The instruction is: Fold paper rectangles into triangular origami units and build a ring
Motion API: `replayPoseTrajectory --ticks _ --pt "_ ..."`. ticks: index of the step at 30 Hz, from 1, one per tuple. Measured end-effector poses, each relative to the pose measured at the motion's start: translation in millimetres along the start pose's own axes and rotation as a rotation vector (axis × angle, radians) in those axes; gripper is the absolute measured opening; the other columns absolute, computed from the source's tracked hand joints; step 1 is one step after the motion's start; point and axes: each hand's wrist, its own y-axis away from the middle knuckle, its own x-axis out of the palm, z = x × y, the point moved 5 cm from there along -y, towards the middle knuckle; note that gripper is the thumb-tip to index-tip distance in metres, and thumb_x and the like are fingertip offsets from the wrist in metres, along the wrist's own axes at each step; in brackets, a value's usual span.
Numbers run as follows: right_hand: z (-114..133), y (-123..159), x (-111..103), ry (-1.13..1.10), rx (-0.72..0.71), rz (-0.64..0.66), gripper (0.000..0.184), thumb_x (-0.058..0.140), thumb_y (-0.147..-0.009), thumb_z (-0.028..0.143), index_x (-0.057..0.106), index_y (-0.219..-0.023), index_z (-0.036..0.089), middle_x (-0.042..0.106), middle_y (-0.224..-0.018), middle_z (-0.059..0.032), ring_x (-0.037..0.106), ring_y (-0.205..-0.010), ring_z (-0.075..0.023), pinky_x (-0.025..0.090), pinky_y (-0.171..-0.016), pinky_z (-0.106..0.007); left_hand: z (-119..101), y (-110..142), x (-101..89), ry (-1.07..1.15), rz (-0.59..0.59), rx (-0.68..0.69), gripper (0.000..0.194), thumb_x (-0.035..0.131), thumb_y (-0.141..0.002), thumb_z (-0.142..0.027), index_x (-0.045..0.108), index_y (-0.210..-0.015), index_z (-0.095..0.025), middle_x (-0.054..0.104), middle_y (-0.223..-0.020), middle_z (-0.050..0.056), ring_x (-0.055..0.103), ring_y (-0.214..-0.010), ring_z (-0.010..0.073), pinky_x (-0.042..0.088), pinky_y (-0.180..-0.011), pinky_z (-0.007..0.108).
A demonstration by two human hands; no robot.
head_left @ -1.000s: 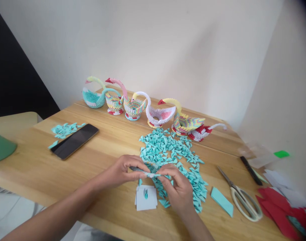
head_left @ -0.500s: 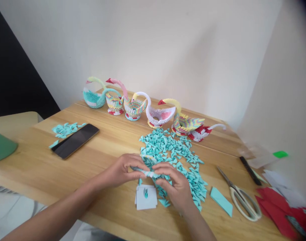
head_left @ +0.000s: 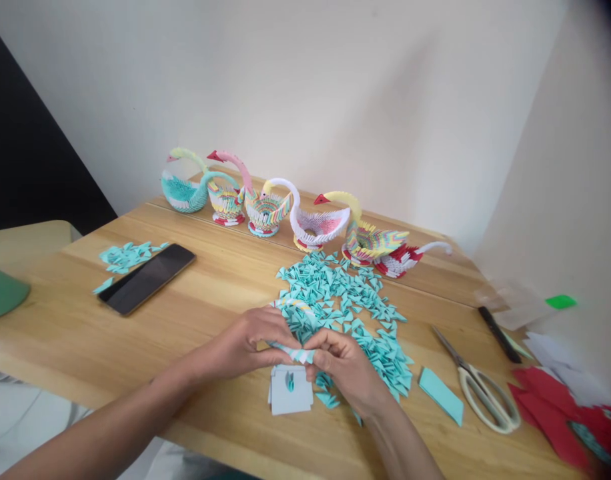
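Observation:
My left hand [head_left: 245,341] and my right hand [head_left: 346,367] meet above the near part of the wooden table [head_left: 220,267]. Both pinch a narrow strip of joined teal and white folded paper pieces [head_left: 291,353] between their fingertips. Just behind the hands spreads a big pile of teal folded paper triangles [head_left: 335,300]. Under the hands lies a small stack of pale paper rectangles [head_left: 290,399] with one teal piece on top.
Several folded-paper swans [head_left: 305,223] stand in a row along the wall. A black phone [head_left: 145,279] and a small heap of teal triangles [head_left: 125,255] lie at left. Scissors [head_left: 480,392], a teal paper slip [head_left: 439,395], red paper [head_left: 555,420] and a dark knife [head_left: 498,325] lie at right.
The hands have come closer together on the strip, and the right hand's fingers have curled in. The view has shifted slightly.

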Motion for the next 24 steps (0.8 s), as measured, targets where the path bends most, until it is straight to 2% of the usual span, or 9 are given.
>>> replayPoseTrajectory --ticks 8,11,14,17,20,22,24 --pt "1.3 -3.5 -2.0 0.101 -0.034 -0.083 0.031 0.076 -0.070 0.046 0.067 -0.075 0.016 0.068 -0.057 -0.0003 0.060 -0.054 -0.0123 0.043 -0.057 -0.023 -2.9 -2.9 1.6 -0.095 -0.046 0.047 0.017 0.062 -0.086 -0.028 0.074 -0.096 -0.021 0.073 -0.083 0.009 0.064 -0.075 0.0193 0.043 -0.076 0.030" --pt "-0.1 -3.8 -4.6 0.048 -0.042 -0.099 0.034 0.072 -0.073 0.048 0.068 -0.085 0.017 0.068 -0.061 -0.0003 0.062 -0.058 -0.0128 0.046 -0.061 -0.024 -1.0 -2.1 0.4 -0.208 -0.088 0.061 0.019 0.061 -0.087 -0.029 0.073 -0.099 -0.020 0.072 -0.083 0.010 0.063 -0.077 0.0202 0.042 -0.074 0.030" --pt "-1.5 -3.1 -2.6 -0.047 -0.047 -0.044 0.043 0.068 -0.076 0.055 0.068 -0.098 0.018 0.068 -0.073 -0.0023 0.063 -0.064 -0.0140 0.050 -0.065 -0.027 2.5 -0.2 0.9 -0.315 -0.143 0.079 0.023 0.060 -0.087 -0.028 0.070 -0.107 -0.021 0.072 -0.085 0.009 0.062 -0.078 0.0198 0.040 -0.074 0.030" --pt "-2.4 -3.2 1.3 0.046 -0.045 -0.042 0.040 0.070 -0.074 0.053 0.069 -0.090 0.016 0.068 -0.073 -0.0035 0.063 -0.065 -0.0150 0.050 -0.064 -0.027 5.2 0.4 5.1 -0.358 -0.188 0.066 0.025 0.061 -0.086 -0.028 0.069 -0.109 -0.022 0.072 -0.085 0.009 0.060 -0.077 0.0200 0.040 -0.074 0.031" --pt "2.3 -3.6 1.1 0.201 -0.109 -0.138 0.033 0.070 -0.076 0.048 0.066 -0.079 0.016 0.064 -0.064 -0.0007 0.060 -0.060 -0.0140 0.047 -0.059 -0.025 2.5 1.1 5.6 -0.338 -0.237 0.042 0.025 0.067 -0.082 -0.032 0.071 -0.105 -0.023 0.072 -0.085 0.009 0.061 -0.080 0.0226 0.041 -0.079 0.034" --pt "8.6 -2.4 -1.9 0.253 -0.177 -0.197 0.031 0.067 -0.078 0.047 0.065 -0.078 0.016 0.062 -0.062 0.0004 0.057 -0.059 -0.0137 0.046 -0.058 -0.024 -2.5 4.2 -4.0 -0.305 -0.357 0.031 0.030 0.074 -0.075 -0.033 0.072 -0.103 -0.025 0.071 -0.096 0.010 0.060 -0.093 0.0256 0.040 -0.090 0.038" --pt "14.2 0.0 -6.4 0.284 -0.212 -0.215 0.031 0.065 -0.079 0.047 0.066 -0.079 0.016 0.061 -0.062 -0.0001 0.056 -0.060 -0.0144 0.046 -0.059 -0.025 -5.2 11.9 -23.4 -0.249 -0.606 -0.030 0.035 0.076 -0.071 -0.032 0.070 -0.106 -0.026 0.066 -0.113 0.010 0.054 -0.110 0.0278 0.035 -0.100 0.040"
